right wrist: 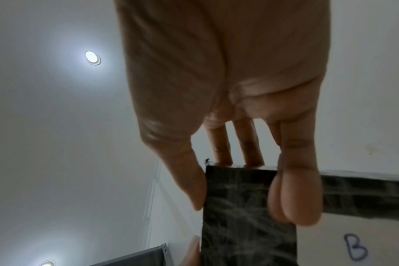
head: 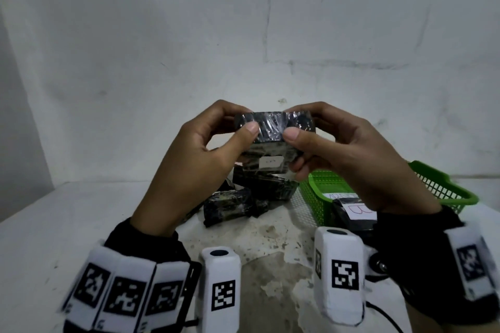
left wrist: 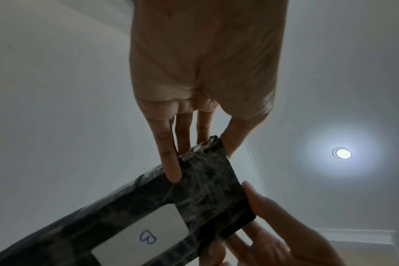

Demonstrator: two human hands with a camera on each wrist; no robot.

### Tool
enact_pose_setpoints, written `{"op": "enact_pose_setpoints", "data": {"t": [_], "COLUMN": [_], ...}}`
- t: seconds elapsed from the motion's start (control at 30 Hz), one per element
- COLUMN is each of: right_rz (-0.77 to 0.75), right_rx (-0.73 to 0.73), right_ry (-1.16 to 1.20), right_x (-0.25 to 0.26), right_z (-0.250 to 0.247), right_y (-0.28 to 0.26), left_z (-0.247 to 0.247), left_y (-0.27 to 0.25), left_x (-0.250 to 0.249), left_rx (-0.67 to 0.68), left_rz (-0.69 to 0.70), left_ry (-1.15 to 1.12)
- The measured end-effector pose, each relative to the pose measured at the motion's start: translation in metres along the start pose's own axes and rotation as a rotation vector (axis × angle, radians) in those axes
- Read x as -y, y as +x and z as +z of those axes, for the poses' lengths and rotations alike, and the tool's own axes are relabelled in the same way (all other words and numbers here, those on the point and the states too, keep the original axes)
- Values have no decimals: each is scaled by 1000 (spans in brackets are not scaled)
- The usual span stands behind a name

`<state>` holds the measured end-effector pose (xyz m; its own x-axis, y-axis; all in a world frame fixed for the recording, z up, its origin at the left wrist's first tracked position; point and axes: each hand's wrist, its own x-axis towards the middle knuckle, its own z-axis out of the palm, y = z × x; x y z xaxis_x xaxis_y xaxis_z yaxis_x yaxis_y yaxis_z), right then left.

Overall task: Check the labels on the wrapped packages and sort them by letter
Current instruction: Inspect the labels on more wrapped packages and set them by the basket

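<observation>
Both hands — left hand (head: 194, 154), right hand (head: 332, 149) — clamped on black film-wrapped package (head: 273, 127), raised above table | white label (left wrist: 146, 235) reads B (blue ink) | green plastic basket (head: 319, 192) holds one B package (head: 354, 213) | unsorted black pile (head: 243, 197) left

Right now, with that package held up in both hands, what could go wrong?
The wrapped package is shiny, and the left hand and right hand pinch it only at the fingertips, so it might slip onto the pile. The head view blurs its label; misread, it could miss the green basket that holds a B.
</observation>
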<state>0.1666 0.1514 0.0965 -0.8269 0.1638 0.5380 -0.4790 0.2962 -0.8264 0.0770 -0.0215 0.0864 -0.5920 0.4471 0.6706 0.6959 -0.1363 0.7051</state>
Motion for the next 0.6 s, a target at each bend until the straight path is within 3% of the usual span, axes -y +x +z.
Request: {"op": "enact_pose_setpoints", "data": {"t": [0.13, 0.6], "right_rz": [-11, -24], "right_rx": [-12, -2], "right_ry": [8, 12], "right_x": [-2, -1], "right_z": [3, 2], "right_y": [1, 0], "left_z": [1, -2], "left_y": [-1, -3], "left_x": [-3, -9], "left_rx": [24, 4], "left_rz": [-80, -76], "left_ry": [-16, 7]}}
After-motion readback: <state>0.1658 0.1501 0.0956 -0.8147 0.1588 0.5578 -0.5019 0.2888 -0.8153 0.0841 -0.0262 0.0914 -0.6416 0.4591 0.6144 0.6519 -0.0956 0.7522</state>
